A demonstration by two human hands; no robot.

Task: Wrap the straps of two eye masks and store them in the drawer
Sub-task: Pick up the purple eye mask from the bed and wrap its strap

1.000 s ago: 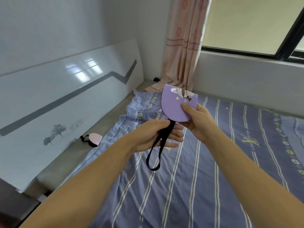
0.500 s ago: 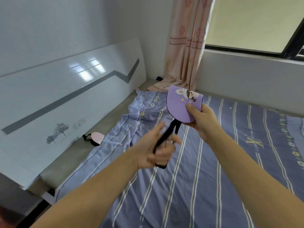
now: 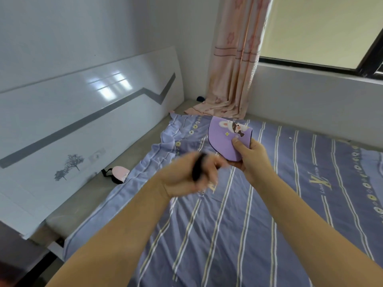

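My right hand [image 3: 251, 159] pinches a folded purple eye mask [image 3: 224, 139] with a cartoon bunny print, held upright above the bed. My left hand [image 3: 190, 176], blurred by motion, is closed on the mask's black strap [image 3: 198, 166] just left of and below the mask. A second eye mask [image 3: 119, 172], pink with a black strap, lies on the bare mattress edge near the headboard, apart from both hands. No drawer is in view.
A blue striped sheet [image 3: 259, 214] covers the bed. A white glossy headboard [image 3: 72, 125] runs along the left. A pink curtain [image 3: 232, 75] hangs at the far corner beside a window [image 3: 323, 32].
My left hand has pulled the hanging strap up and to the left of the mask; the strap no longer dangles. My right hand has kept its hold on the purple mask.
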